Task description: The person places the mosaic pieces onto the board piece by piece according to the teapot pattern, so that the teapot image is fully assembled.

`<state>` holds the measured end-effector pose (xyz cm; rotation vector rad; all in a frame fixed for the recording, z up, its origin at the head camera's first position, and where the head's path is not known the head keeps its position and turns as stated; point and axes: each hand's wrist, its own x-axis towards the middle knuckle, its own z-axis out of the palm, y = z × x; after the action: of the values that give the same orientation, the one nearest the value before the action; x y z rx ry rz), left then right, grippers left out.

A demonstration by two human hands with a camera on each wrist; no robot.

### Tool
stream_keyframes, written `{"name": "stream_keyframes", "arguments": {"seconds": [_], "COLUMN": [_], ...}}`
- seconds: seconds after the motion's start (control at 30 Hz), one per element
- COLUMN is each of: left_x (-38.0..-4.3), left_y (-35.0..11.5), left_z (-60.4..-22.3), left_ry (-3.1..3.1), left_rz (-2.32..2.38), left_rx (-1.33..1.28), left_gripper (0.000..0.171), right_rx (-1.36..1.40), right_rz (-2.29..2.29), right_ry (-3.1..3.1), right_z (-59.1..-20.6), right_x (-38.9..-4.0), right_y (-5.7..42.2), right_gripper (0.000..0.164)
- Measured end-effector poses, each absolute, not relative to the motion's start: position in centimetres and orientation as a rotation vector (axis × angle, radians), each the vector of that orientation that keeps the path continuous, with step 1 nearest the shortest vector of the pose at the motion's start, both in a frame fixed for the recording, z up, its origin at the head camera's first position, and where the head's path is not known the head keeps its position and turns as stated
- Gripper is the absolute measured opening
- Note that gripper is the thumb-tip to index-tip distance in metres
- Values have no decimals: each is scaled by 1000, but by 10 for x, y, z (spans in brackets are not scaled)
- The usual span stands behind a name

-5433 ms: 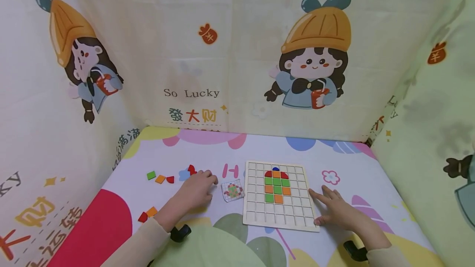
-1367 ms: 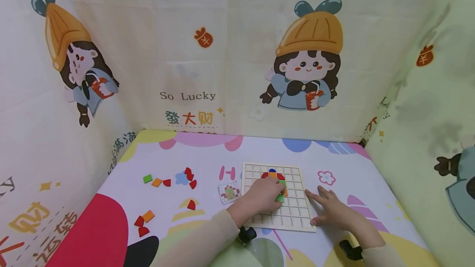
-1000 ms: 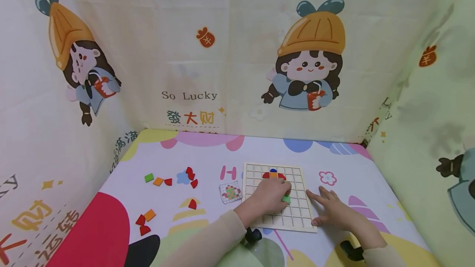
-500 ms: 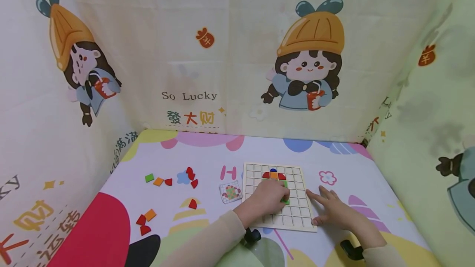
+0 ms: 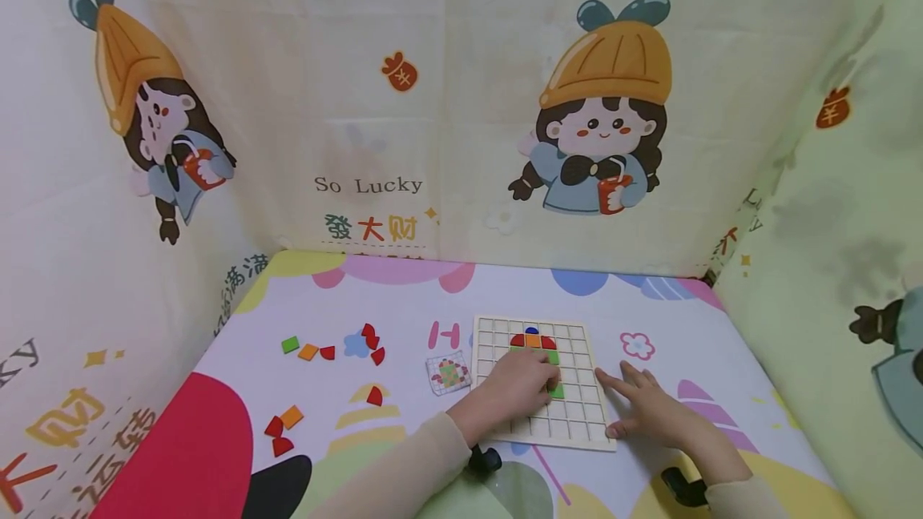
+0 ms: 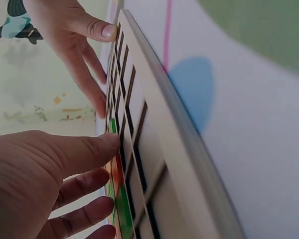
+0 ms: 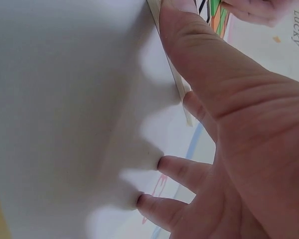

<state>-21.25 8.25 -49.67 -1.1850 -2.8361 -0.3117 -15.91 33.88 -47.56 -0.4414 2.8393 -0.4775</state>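
Observation:
My left hand (image 5: 517, 383) is over the wooden grid board (image 5: 591, 419), covering much of the coloured tile pattern. In the left wrist view its thumb and loosely bent fingers touch green and orange tiles (image 6: 120, 199) lying in the grid; no lifted tile shows. Past the hand, a blue half-round tile (image 5: 531, 331), red quarter-round tiles (image 5: 517, 340), an orange tile (image 5: 533, 340) and green tiles (image 5: 554, 357) stay visible. At the board's right edge rests my right hand (image 5: 652, 411), fingers spread; its thumb (image 7: 189, 35) lies on the rim.
A small pattern card (image 5: 448, 373) lies left of the board. Loose tiles are scattered further left: a green square (image 5: 290, 345), orange squares (image 5: 292, 417) and several red quarter-rounds (image 5: 374, 396). Printed cloth (image 5: 476, 102) walls in the table at the back and sides.
My left hand went from the loose red tiles to the board, then shifted slightly over the pattern. More red tiles lie uncovered at left. The right hand stays at the board's edge.

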Motion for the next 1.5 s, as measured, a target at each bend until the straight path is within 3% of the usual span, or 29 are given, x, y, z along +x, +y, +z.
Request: {"name": "stream_keyframes", "arguments": {"seconds": [0.87, 1.37, 1.5], "left_x": [-189, -204, -209], "left_y": [-39, -143, -172], "left_z": [-485, -474, -468], "left_ry": [-2946, -2971, -3002], "left_rz": [-308, -206, -124], "left_rx": [-1014, -739, -645], "left_gripper": [20, 14, 20], "right_rx": [-426, -405, -413], "right_rz": [-454, -463, -444], "right_ry": [2836, 2819, 2834], "right_z": [-472, -471, -474], "right_x": [-160, -159, -159], "right_y": [337, 337, 338], "right_gripper": [95, 96, 96]}}
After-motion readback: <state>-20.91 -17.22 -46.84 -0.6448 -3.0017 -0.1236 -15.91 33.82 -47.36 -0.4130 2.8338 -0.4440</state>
